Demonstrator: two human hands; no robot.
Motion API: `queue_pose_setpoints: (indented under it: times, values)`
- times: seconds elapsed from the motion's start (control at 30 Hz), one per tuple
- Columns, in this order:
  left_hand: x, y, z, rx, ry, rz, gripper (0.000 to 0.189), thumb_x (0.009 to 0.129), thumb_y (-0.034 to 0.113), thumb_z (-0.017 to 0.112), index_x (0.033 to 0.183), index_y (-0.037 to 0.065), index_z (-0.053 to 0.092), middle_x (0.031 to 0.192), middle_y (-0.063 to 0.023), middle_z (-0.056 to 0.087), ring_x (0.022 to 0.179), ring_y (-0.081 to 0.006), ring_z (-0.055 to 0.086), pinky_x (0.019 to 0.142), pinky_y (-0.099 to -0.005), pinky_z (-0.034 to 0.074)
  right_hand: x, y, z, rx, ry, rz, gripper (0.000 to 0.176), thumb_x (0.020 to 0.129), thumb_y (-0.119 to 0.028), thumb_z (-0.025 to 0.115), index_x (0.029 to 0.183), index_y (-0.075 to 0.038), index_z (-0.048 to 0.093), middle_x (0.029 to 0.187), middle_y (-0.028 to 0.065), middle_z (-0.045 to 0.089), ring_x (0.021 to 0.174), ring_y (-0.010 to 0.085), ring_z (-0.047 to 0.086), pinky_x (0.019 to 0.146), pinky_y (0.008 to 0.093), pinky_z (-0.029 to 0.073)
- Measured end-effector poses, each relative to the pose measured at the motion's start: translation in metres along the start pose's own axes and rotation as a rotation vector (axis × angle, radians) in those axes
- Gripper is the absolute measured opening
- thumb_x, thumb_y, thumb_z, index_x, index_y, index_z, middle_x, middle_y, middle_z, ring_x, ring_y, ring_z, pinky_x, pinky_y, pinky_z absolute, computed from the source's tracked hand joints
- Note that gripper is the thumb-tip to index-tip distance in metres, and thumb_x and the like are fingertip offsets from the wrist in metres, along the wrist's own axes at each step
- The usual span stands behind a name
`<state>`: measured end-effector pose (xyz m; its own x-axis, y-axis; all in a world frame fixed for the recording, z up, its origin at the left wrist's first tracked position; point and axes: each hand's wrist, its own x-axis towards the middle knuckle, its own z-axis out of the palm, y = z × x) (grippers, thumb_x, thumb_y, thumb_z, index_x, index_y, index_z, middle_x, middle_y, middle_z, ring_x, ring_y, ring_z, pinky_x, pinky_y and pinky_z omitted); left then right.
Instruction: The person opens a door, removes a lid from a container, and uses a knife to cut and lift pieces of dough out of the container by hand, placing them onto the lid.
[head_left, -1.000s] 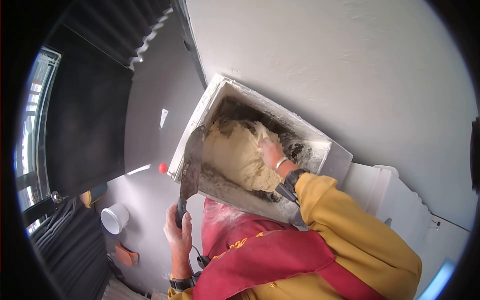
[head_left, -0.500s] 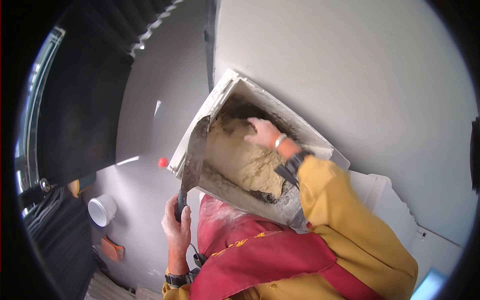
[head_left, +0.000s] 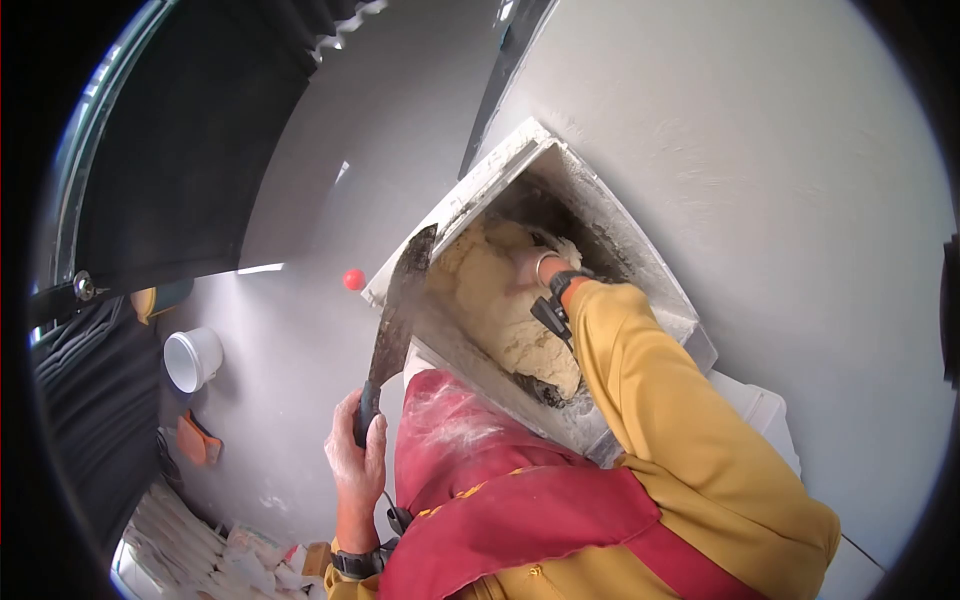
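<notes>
My left hand (head_left: pixel 354 455), dusted with white powder, is wrapped around the dark handle of a machete (head_left: pixel 400 312). The broad, stained blade points up and slants across the near-left edge of a box-shaped bin (head_left: pixel 628 232). Inside the bin lies a large lump of pale yellowish dough (head_left: pixel 490 310) with a rough, torn surface. My right hand (head_left: pixel 524 268) reaches down into the bin against the dough. Motion blur and the dough hide its fingers. White residue coats the bin's walls and rim.
A red ball-like object (head_left: pixel 353 279) shows beside the bin's left corner. Farther left are a white bucket (head_left: pixel 193 360), an orange item (head_left: pixel 198 440) and a dark curtain (head_left: pixel 80 430). Several crumpled sacks (head_left: pixel 240 560) lie at lower left. A pale wall (head_left: pixel 780 180) rises on the right.
My right hand has gone from above the dough's far part down into it, and is more blurred. The view has turned a little. My left hand still grips the machete.
</notes>
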<state>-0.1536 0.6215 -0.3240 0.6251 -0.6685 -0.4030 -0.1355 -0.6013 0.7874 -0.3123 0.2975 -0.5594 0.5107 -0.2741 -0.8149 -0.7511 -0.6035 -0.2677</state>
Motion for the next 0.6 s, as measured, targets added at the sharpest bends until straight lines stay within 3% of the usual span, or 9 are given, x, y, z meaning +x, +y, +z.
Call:
queue_pose_setpoints:
  times: [0.07, 0.17, 0.2, 0.4, 0.5, 0.6]
  values:
    - [-0.003, 0.003, 0.0, -0.005, 0.016, 0.022, 0.03, 0.086, 0.011, 0.055, 0.113, -0.002, 0.051, 0.078, -0.0104, 0.057, 0.066, -0.0149, 0.054, 0.064, -0.0279, 0.046, -0.021, -0.008, 0.001, -0.047, 0.052, 0.109, 0.075, 0.059, -0.038, 0.074, 0.124, -0.009, 0.051, 0.116, 0.0192, 0.058, 0.108, 0.032, 0.055, 0.092, 0.0378, 0.044]
    - [-0.005, 0.016, -0.002, -0.076, 0.012, 0.046, 0.03, 0.086, 0.012, 0.055, 0.113, -0.002, 0.051, 0.075, -0.0088, 0.055, 0.064, -0.0143, 0.053, 0.062, -0.0273, 0.045, -0.059, -0.011, 0.009, -0.065, 0.057, 0.086, 0.062, 0.063, -0.031, 0.067, 0.119, -0.008, 0.055, 0.115, 0.0174, 0.059, 0.107, 0.0308, 0.056, 0.09, 0.0394, 0.047]
    - [-0.005, 0.021, -0.001, -0.112, 0.005, 0.048, 0.03, 0.086, 0.012, 0.055, 0.113, -0.002, 0.051, 0.074, -0.0082, 0.054, 0.063, -0.0141, 0.052, 0.062, -0.0271, 0.045, -0.089, -0.017, 0.01, -0.012, 0.215, -0.019, 0.061, 0.063, -0.03, 0.069, 0.119, -0.009, 0.054, 0.099, 0.0179, 0.064, 0.093, 0.0338, 0.061, 0.084, 0.0403, 0.047]
    - [0.009, 0.044, 0.0, -0.102, -0.049, 0.184, 0.029, 0.086, 0.011, 0.055, 0.112, -0.001, 0.051, 0.074, -0.0084, 0.053, 0.062, -0.014, 0.051, 0.061, -0.0274, 0.044, -0.161, -0.031, 0.056, 0.055, 0.24, 0.008, 0.054, 0.07, -0.021, 0.063, 0.122, -0.011, 0.051, 0.114, 0.0178, 0.058, 0.107, 0.033, 0.054, 0.09, 0.0416, 0.043]
    - [0.016, 0.047, 0.003, -0.038, -0.11, 0.195, 0.029, 0.086, 0.011, 0.056, 0.112, -0.001, 0.051, 0.076, -0.0101, 0.055, 0.064, -0.0163, 0.053, 0.063, -0.0283, 0.045, -0.182, -0.05, 0.052, 0.041, 0.143, 0.064, 0.051, 0.074, -0.018, 0.06, 0.124, -0.012, 0.05, 0.127, 0.0165, 0.05, 0.118, 0.0329, 0.046, 0.097, 0.0413, 0.039]
    - [0.03, 0.05, 0.005, 0.006, -0.151, 0.208, 0.029, 0.086, 0.011, 0.056, 0.112, -0.001, 0.051, 0.079, -0.0131, 0.057, 0.067, -0.0204, 0.056, 0.065, -0.0301, 0.046, -0.217, -0.065, 0.058, -0.124, 0.431, -0.05, 0.057, 0.079, -0.01, 0.051, 0.135, -0.015, 0.04, 0.13, 0.0182, 0.047, 0.124, 0.0328, 0.04, 0.098, 0.0435, 0.038]
